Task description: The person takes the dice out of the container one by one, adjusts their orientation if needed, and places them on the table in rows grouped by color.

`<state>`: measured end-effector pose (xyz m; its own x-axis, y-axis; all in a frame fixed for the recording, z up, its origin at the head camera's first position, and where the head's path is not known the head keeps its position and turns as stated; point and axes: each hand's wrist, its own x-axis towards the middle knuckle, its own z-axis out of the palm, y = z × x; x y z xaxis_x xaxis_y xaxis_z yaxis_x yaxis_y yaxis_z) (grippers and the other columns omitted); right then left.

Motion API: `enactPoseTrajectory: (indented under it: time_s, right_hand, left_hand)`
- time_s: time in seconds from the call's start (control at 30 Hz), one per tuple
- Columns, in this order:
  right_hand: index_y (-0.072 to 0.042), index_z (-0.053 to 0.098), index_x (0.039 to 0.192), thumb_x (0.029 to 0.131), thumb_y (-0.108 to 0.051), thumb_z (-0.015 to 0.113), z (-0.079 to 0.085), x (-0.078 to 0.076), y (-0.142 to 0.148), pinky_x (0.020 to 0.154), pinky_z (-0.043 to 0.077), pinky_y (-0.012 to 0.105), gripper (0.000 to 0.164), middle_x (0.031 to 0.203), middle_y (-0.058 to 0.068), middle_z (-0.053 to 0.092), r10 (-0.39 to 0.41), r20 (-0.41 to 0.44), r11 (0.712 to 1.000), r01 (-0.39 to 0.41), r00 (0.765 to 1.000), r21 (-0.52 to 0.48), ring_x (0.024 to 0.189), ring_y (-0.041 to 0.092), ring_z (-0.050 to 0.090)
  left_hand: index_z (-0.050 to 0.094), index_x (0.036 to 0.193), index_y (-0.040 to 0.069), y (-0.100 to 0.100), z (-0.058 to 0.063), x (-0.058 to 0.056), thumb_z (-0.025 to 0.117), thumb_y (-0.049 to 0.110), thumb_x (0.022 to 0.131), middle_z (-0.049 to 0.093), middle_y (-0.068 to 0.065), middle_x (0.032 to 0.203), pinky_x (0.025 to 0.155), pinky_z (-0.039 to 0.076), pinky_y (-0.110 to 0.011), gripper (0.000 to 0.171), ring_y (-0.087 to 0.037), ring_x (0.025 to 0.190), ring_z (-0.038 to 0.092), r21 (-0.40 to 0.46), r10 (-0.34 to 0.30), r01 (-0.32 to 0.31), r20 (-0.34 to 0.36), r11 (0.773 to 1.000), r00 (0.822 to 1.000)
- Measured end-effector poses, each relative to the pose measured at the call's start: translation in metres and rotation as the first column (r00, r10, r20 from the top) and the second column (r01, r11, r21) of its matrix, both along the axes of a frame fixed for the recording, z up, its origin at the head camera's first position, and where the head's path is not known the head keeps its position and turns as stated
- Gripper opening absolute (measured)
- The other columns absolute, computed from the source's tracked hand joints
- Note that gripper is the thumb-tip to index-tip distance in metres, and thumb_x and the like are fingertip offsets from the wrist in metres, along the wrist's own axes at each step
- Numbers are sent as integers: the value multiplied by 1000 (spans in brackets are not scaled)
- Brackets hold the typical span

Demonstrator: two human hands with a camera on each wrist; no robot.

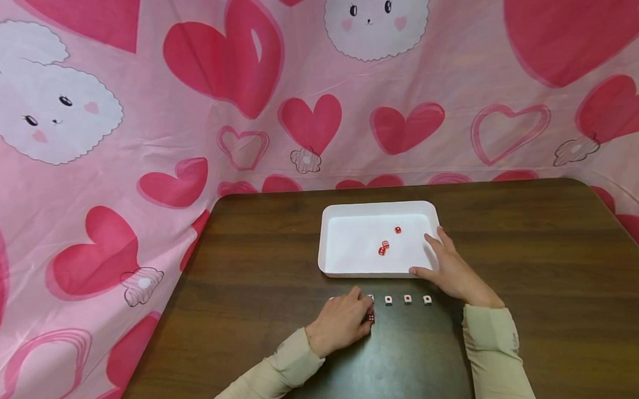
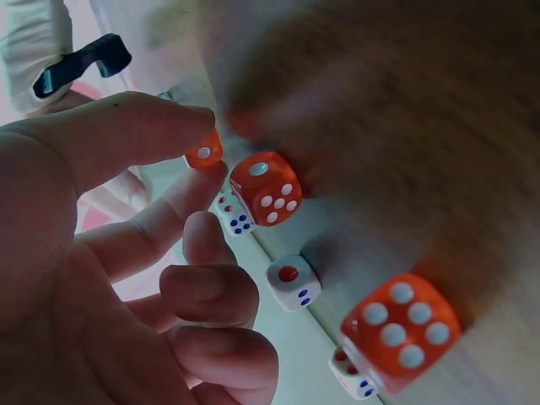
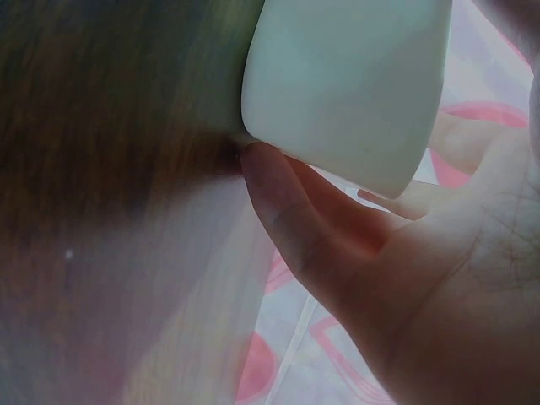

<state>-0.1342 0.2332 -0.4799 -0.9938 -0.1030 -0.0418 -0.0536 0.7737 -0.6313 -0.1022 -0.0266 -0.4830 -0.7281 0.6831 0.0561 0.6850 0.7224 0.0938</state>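
My left hand (image 1: 339, 320) is low over the table, pinching a red die (image 2: 204, 153) between thumb and a finger, as the left wrist view shows. Close by on the table are two more red dice, one with a single pip on top (image 2: 266, 187) and one showing six (image 2: 401, 333). White dice (image 1: 407, 300) form a row in front of the tray, some partly covered by this hand. My right hand (image 1: 455, 272) holds the white tray (image 1: 348, 240) at its right end, thumb against the front corner and fingers at the right side.
Inside the tray lie three red dice (image 1: 398, 230), two of them close together. Everything stands on a dark wooden table (image 1: 248, 274). A pink cloth with hearts (image 1: 314, 75) hangs behind and to the left.
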Motion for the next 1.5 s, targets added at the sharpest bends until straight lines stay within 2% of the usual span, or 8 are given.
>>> enactPoseTrajectory:
  time_s: [0.3,0.63,0.87,1.17,1.37,1.5]
  right_hand:
    - [-5,16,142,74,-51,64,1,0,0,97,20,63,96,149,19,-8,-7,20,1000,7,1000,-8,133,44,9]
    - [-4,16,142,74,-51,64,0,0,0,98,21,62,96,149,19,-8,-5,16,1000,5,1000,-8,133,44,10]
    - [-4,16,142,74,-52,64,-1,0,0,98,21,61,96,149,19,-7,0,6,1000,0,1000,-7,133,44,11]
    - [-7,14,143,72,-56,63,-2,-1,0,97,20,63,99,149,18,-9,-9,27,1000,9,1000,-15,133,44,8]
    - [-6,16,143,73,-54,64,-3,0,0,97,22,63,98,149,18,-8,-10,13,1000,10,1000,-9,133,44,10]
    - [-6,15,143,73,-51,65,-3,-1,0,97,21,62,97,149,18,-8,-17,21,1000,18,1000,-12,133,43,9]
  left_hand:
    - [54,77,21,-1,-4,-1,62,26,79,46,6,71,43,30,-22,9,-7,53,42,0,-14,14,-12,1000,1000]
    - [54,77,22,-2,-8,0,63,26,78,48,7,70,43,31,-22,9,-8,57,47,-7,-25,25,-72,1000,997]
    - [55,77,22,-1,-7,1,63,26,77,48,7,71,43,31,-22,9,-7,57,47,-8,-16,16,-52,1000,999]
    - [57,78,22,-2,-7,2,63,25,78,48,7,71,43,31,-22,7,-7,58,48,0,-22,22,-63,1000,998]
    - [57,79,22,-2,-7,2,64,26,78,48,7,71,43,32,-22,8,-8,57,48,-3,-23,23,-69,1000,997]
    - [58,80,22,-2,-4,2,64,26,77,48,7,72,44,33,-21,8,-7,57,47,-7,-15,15,-48,1000,999]
